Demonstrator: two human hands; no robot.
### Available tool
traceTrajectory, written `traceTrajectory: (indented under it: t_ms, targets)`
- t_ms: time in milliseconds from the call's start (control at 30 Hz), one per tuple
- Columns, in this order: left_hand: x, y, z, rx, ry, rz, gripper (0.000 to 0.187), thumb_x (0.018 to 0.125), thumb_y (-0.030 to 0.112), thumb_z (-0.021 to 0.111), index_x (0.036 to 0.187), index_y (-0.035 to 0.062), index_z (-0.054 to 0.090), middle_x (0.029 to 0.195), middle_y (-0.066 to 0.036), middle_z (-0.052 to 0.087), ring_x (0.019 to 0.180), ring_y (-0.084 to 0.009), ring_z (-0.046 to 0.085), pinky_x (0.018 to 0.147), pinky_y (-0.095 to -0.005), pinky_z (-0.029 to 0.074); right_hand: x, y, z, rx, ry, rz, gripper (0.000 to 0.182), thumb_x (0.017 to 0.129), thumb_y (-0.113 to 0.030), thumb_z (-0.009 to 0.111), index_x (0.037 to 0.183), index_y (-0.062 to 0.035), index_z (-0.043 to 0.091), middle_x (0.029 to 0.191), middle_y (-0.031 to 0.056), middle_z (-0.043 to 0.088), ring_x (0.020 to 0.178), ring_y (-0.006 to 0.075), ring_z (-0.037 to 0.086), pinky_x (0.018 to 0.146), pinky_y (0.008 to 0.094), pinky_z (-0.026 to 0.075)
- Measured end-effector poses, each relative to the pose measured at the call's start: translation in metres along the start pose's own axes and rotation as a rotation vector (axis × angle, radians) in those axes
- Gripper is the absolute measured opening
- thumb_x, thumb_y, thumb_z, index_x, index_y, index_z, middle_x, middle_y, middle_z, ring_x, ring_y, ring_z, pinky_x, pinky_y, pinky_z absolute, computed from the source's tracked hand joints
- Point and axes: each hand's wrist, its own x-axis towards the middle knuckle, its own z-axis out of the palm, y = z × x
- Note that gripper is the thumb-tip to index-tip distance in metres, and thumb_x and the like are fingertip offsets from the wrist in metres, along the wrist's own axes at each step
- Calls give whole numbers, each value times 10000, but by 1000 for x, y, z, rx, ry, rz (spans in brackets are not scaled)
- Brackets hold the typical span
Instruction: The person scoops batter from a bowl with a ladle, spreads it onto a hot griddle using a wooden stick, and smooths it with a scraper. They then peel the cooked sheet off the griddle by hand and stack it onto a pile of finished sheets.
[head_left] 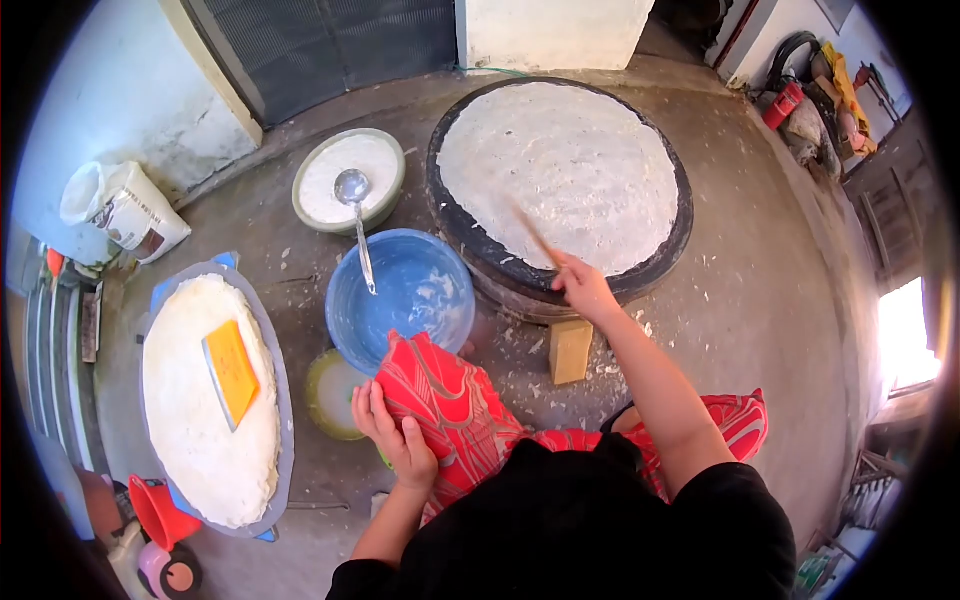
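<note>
My right hand (pixel 584 287) is closed around a slim wooden stick (pixel 538 240), whose far end is blurred over a large round black griddle (pixel 684 215). A thin white layer of batter (pixel 560 170) covers most of the griddle, its surface uneven with small flakes. My left hand (pixel 398 440) lies on my red patterned trouser knee, fingers stretched and holding nothing. Near that knee stands a blue basin (pixel 400 290) with white residue inside. A metal ladle (pixel 354 190) leans from a bowl of white batter (pixel 340 160) across to the basin.
On the left, a stack of white flat rounds (pixel 200 440) carries an orange scraper (pixel 232 375). A small greenish bowl (pixel 330 400) sits beside the basin. A wooden block (pixel 571 352) stands before the griddle among scattered flakes. A white sack (pixel 135 215) rests by the wall.
</note>
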Motion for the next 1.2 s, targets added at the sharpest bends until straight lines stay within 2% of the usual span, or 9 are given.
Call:
traceTrajectory:
  t_ms: [133, 200, 267, 367, 600, 667, 867, 1033, 1200]
  targets:
    - [-2, 1, 0, -27, 12, -40, 512, 885, 253, 358, 1279, -72, 320, 1327, -227, 285, 1244, -382, 237, 1029, -469, 160, -42, 37, 0, -450, 281, -136, 408, 840, -97, 441, 1244, -140, 473, 844, 207, 604, 805, 322, 601, 708, 374, 464]
    - [0, 1, 0, -42, 8, -33, 512, 886, 251, 355, 1281, -72, 318, 1328, -229, 281, 1245, -378, 239, 1029, -467, 163, -81, 39, 3, -399, 29, -230, 440, 837, -94, 445, 1273, -157, 439, 825, 219, 579, 774, 378, 574, 696, 393, 456]
    - [0, 2, 1, -49, 11, -33, 512, 887, 250, 351, 1283, -72, 316, 1330, -231, 277, 1246, -374, 240, 1029, -464, 166, -101, 41, 0, -260, -108, -269, 439, 866, -99, 425, 1301, -158, 404, 773, 159, 582, 654, 298, 587, 622, 355, 469]
    - [0, 0, 2, -36, 4, -8, 490, 893, 231, 329, 1284, -66, 329, 1338, -235, 283, 1249, -363, 263, 1031, -437, 174, -118, 37, -7, 301, -161, 154, 374, 917, -120, 393, 1290, -111, 418, 681, 23, 549, 491, 64, 483, 483, 219, 439]
    - [-1, -11, 3, -250, 84, -109, 465, 892, 186, 339, 1282, -67, 330, 1335, -220, 292, 1236, -336, 286, 1029, -410, 194, -114, 34, -32, 172, -163, 24, 403, 845, -88, 548, 1238, -60, 466, 685, 9, 571, 555, 59, 522, 503, 197, 425]
    - [0, -20, 5, -375, 150, -377, 447, 884, 193, 406, 1271, -30, 369, 1314, -208, 322, 1215, -339, 309, 1015, -406, 221, -109, 4, -37, 163, -199, -11, 419, 826, -53, 564, 1234, -55, 472, 697, 8, 573, 569, 47, 516, 526, 191, 425]
    - [-65, -151, 38, 476, -1, -673, 555, 775, 287, 601, 1260, 87, 420, 1316, -205, 320, 1204, -349, 315, 957, -479, 289, -99, -110, -40, -78, -362, -159, 427, 802, -19, 567, 1221, -63, 497, 709, 24, 589, 621, 39, 518, 549, 208, 434]
    - [-100, -173, 35, 662, -415, -1094, 607, 774, 304, 587, 1307, 137, 350, 1319, -204, 311, 1171, -388, 365, 902, -508, 355, -101, -189, 13, -802, -512, -815, 347, 711, -92, 601, 1057, -73, 604, 750, 111, 637, 670, 248, 615, 606, 362, 478]
    - [-129, -230, 40, 487, -374, -1164, 478, 796, 263, 538, 1230, 102, 416, 1239, -210, 414, 987, -404, 516, 819, -458, 435, -91, -196, 130, -1292, -784, -815, 183, 674, -93, 575, 828, -46, 661, 797, 130, 645, 776, 298, 627, 677, 378, 497]
